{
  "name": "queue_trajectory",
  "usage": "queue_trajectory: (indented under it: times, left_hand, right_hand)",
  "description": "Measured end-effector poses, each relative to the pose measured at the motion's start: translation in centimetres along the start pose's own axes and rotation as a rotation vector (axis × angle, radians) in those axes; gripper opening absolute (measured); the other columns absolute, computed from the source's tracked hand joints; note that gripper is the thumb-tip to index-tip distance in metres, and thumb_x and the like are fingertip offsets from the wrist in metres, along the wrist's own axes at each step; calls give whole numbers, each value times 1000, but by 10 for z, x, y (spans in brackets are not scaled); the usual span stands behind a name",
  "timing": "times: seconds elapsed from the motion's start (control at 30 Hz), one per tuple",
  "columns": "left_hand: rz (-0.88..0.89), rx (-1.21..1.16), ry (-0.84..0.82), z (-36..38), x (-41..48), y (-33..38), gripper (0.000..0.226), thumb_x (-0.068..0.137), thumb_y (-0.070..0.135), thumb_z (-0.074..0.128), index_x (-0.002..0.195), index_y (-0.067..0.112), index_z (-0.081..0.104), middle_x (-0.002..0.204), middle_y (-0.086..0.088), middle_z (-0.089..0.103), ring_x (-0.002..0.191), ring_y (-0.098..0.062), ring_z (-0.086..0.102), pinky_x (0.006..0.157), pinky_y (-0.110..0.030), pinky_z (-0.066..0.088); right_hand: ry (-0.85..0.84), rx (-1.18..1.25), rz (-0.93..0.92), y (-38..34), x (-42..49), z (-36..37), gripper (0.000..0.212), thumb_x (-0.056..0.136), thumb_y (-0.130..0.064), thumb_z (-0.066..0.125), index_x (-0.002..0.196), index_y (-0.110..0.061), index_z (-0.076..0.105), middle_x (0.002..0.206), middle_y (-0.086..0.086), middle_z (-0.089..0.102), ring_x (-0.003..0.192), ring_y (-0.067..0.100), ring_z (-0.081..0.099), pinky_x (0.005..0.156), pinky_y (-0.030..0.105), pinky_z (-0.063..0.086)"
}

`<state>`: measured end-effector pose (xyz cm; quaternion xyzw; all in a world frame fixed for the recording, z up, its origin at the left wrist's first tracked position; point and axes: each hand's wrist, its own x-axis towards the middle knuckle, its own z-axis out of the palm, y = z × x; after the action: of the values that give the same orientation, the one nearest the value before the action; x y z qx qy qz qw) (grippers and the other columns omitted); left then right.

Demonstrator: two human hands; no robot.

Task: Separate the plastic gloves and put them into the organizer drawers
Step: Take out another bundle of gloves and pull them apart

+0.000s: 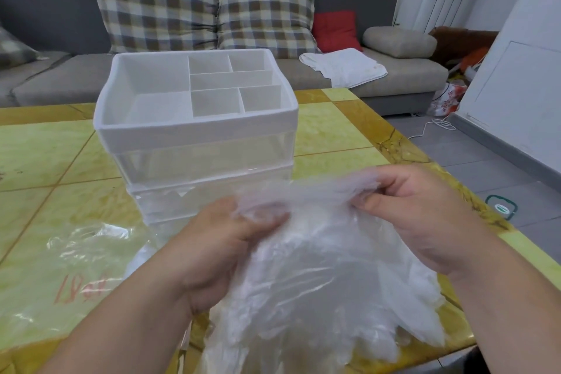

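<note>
Fingers (372, 206) of the right hand (425, 215) are seen curled and pinched on the upper edge of the plastic gloves (318, 276), while the thumb and fingers of the left hand (212, 240) are closed on the same bundle, lower and to the left. A grey sofa (394, 76) is spread across the back of the room, and the yellow-tiled bench (334, 130) is set in front of it. The white organizer (194, 130) is stood on the bench just beyond the hands; its top tray is divided into open compartments, and two clear drawers (206, 161) are stacked beneath it. Whether either drawer is pulled out cannot be told. The gloves are held as one crumpled, translucent mass above the near edge of the bench, in front of the organizer and hanging down between the forearms. A clear plastic bag (60, 276) with red writing is laid flat on the bench at the left. Plaid cushions (158, 0) are propped on the sofa, with a red cushion (335, 29) and a folded white cloth (346, 65) to their right. A white cable (434, 126) is trailed across the grey floor (485, 155).
</note>
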<state>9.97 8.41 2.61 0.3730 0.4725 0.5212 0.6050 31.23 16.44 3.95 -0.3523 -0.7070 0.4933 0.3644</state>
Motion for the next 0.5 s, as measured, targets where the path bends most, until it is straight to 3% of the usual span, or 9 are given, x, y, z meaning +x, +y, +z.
queue_trajectory:
  times: [0.07,0.13,0.2,0.27,0.37,0.5]
  left_hand:
    - [47,28,6,1,0,0,24,68,8,75,90,13,81,95,-12,77,84,-21,75,74,-28,60]
    - [141,92,25,0,-1,3,24,68,14,68,85,22,83,96,-4,78,88,-13,75,76,-20,58]
    - [225,157,41,-5,-1,8,26,69,14,66,83,28,83,97,2,79,91,-7,73,80,-17,56]
    - [263,210,79,-13,0,13,27,71,16,66,88,29,82,99,1,78,95,-10,73,89,-26,55]
    - [286,252,169,-26,-1,20,30,63,34,79,92,29,81,98,-2,78,93,-16,73,98,-45,50]
    - [261,209,209,-37,-3,26,30,67,33,78,94,21,80,98,-12,77,92,-28,75,82,-42,60]
  right_hand:
    - [-3,19,14,1,1,0,9,83,-8,72,88,-10,79,92,8,78,91,20,73,85,28,56]
    - [-59,35,71,0,0,-3,13,73,-20,80,85,-13,79,86,4,77,82,16,73,77,24,56]
    - [-121,-102,110,3,0,-6,33,64,-34,92,76,-9,75,66,-6,64,59,17,58,62,28,46]
    - [-126,-193,118,7,0,-11,55,65,-42,90,73,5,63,61,0,46,57,22,40,62,29,34]
    - [-122,-49,123,5,1,-15,20,69,-20,86,69,-7,70,63,-1,59,60,8,53,62,17,44]
    - [-108,9,99,4,0,-23,2,69,-14,74,71,-14,73,72,3,70,68,11,63,68,16,49]
